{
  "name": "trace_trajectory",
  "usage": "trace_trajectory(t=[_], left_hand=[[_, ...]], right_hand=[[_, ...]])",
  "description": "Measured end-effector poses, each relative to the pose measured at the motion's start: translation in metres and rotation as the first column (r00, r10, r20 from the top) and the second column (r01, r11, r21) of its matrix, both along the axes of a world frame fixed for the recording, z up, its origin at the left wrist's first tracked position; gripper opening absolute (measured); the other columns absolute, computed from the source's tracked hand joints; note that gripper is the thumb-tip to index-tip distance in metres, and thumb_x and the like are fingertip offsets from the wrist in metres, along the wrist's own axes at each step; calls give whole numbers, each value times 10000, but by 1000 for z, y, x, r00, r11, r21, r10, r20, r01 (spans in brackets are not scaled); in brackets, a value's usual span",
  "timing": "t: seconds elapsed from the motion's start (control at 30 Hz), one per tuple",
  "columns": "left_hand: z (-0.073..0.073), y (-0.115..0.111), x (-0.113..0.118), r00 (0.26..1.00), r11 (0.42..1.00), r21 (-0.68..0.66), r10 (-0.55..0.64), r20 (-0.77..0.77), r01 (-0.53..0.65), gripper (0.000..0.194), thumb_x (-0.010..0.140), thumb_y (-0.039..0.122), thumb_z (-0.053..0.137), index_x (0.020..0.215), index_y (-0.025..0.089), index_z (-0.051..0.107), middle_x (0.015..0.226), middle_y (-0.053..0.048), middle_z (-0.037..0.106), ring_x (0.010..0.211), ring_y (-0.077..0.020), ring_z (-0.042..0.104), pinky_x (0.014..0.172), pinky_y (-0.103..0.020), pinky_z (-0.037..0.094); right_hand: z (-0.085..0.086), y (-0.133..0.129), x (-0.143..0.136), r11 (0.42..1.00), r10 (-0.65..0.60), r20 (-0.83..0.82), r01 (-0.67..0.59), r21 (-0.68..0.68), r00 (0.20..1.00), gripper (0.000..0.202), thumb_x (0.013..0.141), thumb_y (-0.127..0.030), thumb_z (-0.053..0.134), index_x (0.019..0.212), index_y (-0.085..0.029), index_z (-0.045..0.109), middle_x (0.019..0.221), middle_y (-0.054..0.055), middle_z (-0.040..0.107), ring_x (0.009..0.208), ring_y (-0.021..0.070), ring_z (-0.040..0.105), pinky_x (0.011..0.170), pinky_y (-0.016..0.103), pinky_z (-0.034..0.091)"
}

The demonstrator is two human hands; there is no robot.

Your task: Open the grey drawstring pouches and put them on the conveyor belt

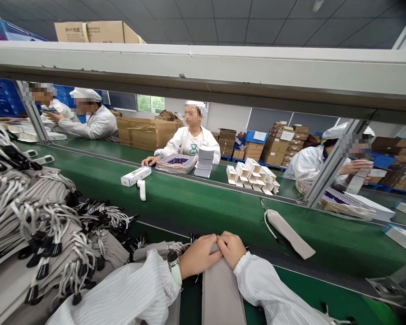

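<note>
Fingers of the left hand [199,256] and right hand [231,249], curled, meet over the far end of a grey pouch [220,291], bottom centre; whether they pinch it, I cannot tell. Heaped pouches [59,221] crowd frame left; green belt [196,207] stretches beyond. The pouch's long axis points up-frame.

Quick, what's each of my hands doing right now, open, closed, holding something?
Left hand: curled at the gray pouch's far end; whether it grips cannot be told.
Right hand: curled there too, touching the left; grip cannot be told.
</note>
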State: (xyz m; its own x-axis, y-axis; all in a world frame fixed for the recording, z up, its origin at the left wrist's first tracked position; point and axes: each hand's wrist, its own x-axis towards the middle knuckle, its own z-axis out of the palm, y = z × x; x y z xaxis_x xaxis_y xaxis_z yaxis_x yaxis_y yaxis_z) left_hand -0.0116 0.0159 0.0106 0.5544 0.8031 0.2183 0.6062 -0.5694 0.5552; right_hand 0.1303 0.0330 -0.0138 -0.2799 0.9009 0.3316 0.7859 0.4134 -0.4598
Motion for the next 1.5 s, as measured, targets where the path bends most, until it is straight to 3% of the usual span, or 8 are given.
trace_trajectory(t=[1.2,1.33,1.5], left_hand=[[-4,2,1,997,999,30,-30,67,29,135,772,221,428,855,176,524,822,-17,564,806,-168,509,747,-248,378],[-3,1,2,995,999,35,-25,101,21,110,747,203,447,814,175,529,777,-8,557,765,-158,505,721,-241,383],[4,-3,3,978,996,70,42,206,-58,90,708,151,458,625,169,489,789,-16,499,791,-150,462,741,-248,358]], right_hand=[[0,1,1,1000,12,18,-12,-12,1000,401,825,-244,308,488,-152,505,560,9,482,564,94,485,566,203,309],[-1,1,1,1000,14,0,-14,-11,1000,397,820,-245,310,478,-152,488,559,10,478,563,94,480,566,203,304],[-1,0,1,1000,18,-31,-18,-6,999,389,811,-245,297,466,-153,449,529,2,442,535,92,454,538,208,281]])
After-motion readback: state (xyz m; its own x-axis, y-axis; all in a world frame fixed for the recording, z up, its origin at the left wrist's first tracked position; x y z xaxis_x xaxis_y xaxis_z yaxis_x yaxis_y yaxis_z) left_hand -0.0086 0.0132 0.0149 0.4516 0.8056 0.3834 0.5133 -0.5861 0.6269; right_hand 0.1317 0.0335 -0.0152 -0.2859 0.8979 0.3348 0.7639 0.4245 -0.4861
